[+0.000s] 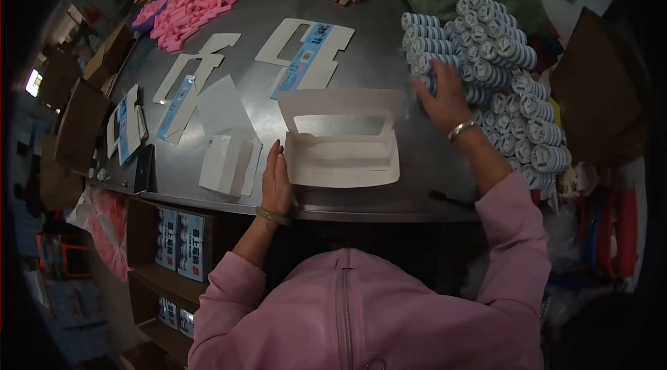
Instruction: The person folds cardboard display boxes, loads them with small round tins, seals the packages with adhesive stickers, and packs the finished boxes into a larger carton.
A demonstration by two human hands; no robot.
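We could not read the small print on the flat carton (pixel 310 52) or make out the dark object (pixel 443 197) near the table's (pixel 434 174) front edge. Our right hand (pixel 446 100) hid some white stacks (pixel 495 71); our left sleeve (pixel 226 293) covered part of the lower boxes (pixel 185 321).

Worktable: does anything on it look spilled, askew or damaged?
No clear damage. The pink pieces lie in a loose heap at the far left, spreading beside the purple bowl as if spilled, though they may just be bulk stock. At right, the white stacks lie at uneven angles.
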